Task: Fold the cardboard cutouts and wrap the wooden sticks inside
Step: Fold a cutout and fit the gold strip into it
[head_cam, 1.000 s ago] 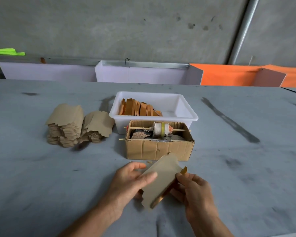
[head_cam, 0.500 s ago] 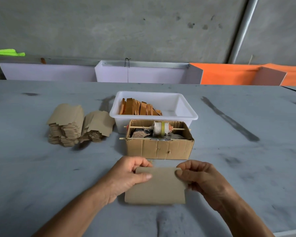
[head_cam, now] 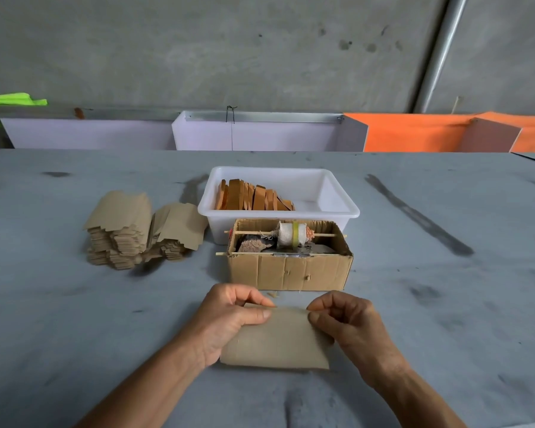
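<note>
The cardboard cutout (head_cam: 275, 338) lies flat on the grey surface (head_cam: 74, 304), directly in front of the cardboard box (head_cam: 289, 267) on the person's side. The left hand (head_cam: 229, 319) grips the cutout's left upper corner: the thumb lies on top of the sheet and the fingers (head_cam: 254, 296) are curled over the far edge. The right hand (head_cam: 346, 319) pinches the right upper corner, thumb and curled fingers closed on the far edge. No wooden stick is visible at the cutout; whether one lies beneath or inside it cannot be told.

The cardboard box is open at the top. A thin rod crosses it lengthwise and carries a white spool (head_cam: 291, 234) with a yellow-green band. Directly behind the box, touching or nearly so, stands a white plastic tub (head_cam: 337, 193). The wooden sticks (head_cam: 250, 197) stand on edge, leaning together, in the tub's left half.

Left of the box, well apart from it, two stacks of unfolded cutouts (head_cam: 121, 230) sit side by side; the top sheets bow upward.
</note>
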Demonstrator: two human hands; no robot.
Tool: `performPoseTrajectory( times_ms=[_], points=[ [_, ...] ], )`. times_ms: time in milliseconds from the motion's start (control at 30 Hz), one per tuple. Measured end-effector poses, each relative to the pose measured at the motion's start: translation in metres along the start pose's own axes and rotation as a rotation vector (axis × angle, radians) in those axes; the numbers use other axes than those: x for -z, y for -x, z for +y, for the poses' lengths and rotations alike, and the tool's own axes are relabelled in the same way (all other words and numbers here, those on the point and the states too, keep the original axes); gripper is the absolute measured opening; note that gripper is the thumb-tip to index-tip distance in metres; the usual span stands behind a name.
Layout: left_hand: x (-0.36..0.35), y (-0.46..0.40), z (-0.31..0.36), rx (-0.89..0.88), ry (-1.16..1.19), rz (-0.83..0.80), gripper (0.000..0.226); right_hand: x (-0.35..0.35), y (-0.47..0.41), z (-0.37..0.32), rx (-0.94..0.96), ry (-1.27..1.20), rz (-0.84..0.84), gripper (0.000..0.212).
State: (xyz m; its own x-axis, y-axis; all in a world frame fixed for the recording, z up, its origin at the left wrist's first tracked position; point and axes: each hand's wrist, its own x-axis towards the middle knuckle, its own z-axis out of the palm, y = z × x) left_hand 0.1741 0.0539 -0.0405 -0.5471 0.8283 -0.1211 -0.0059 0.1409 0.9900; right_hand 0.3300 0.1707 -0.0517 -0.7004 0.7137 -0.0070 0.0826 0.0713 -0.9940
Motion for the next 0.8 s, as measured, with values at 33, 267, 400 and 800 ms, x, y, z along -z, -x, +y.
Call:
performPoseTrajectory(
  times_ms=[33, 267, 400, 800],
  points=[
    [0.000, -0.001, 0.000, -0.021, 0.004, -0.002, 0.023, -0.001, 0.000, 0.001, -0.007, -0.028, 0.014, 0.018],
    [-0.002, 0.001, 0.002, -0.261, -0.087, -0.082, 0.026, -0.003, -0.004, -0.013, -0.340, -0.291, -0.007, 0.022],
    [-0.002, 0.002, 0.001, -0.396, -0.269, -0.100, 0.025, -0.005, -0.008, -0.019, -0.415, -0.185, -0.074, 0.022],
    [0.000, 0.005, -0.003, -0.353, -0.261, -0.091, 0.016, -0.001, -0.002, -0.024, -0.266, 0.067, -0.224, 0.013]
  ],
)
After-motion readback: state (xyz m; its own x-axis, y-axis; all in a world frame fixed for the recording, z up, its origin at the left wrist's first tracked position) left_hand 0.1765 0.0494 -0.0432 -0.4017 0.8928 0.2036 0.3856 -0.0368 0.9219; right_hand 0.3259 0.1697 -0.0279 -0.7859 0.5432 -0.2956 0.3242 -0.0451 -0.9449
